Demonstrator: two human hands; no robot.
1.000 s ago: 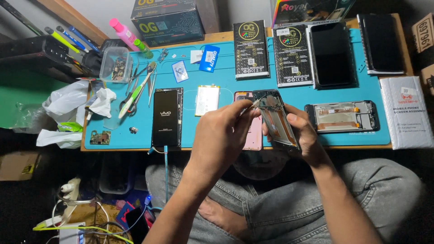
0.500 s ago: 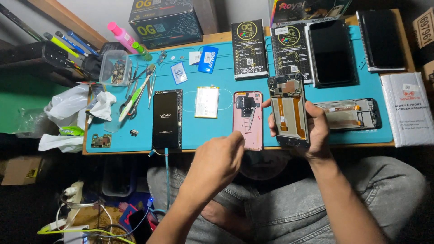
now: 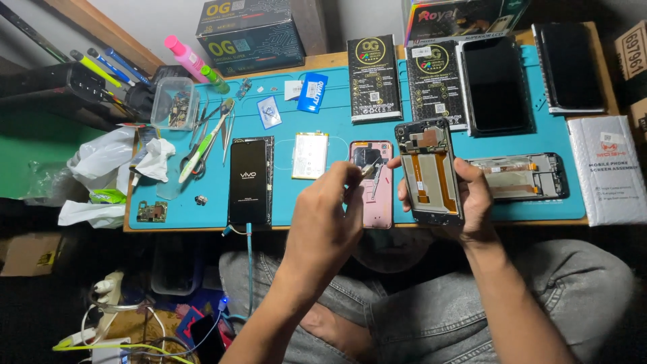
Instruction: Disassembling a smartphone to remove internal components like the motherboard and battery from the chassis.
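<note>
Blue work mat (image 3: 323, 202) covers a wooden bench. Along its far edge stand two flat black packages with round gold emblems (image 3: 374, 77), a dark carton (image 3: 246, 34) behind them, and a white padded pouch (image 3: 610, 168) at the right. Right hand (image 3: 465, 199) grips an opened phone frame (image 3: 431, 172) upright above the mat's near edge, fingers wrapped around it. Left hand (image 3: 327, 222) is pinched closed over a pink phone back (image 3: 372, 182); whatever it holds is too small to identify. Upper cartons are cut off.

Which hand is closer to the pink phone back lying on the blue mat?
Left. The left hand hovers right over the pink phone back, fingertips above its upper part. The right hand is beside it to the right, holding the opened phone frame.
</note>
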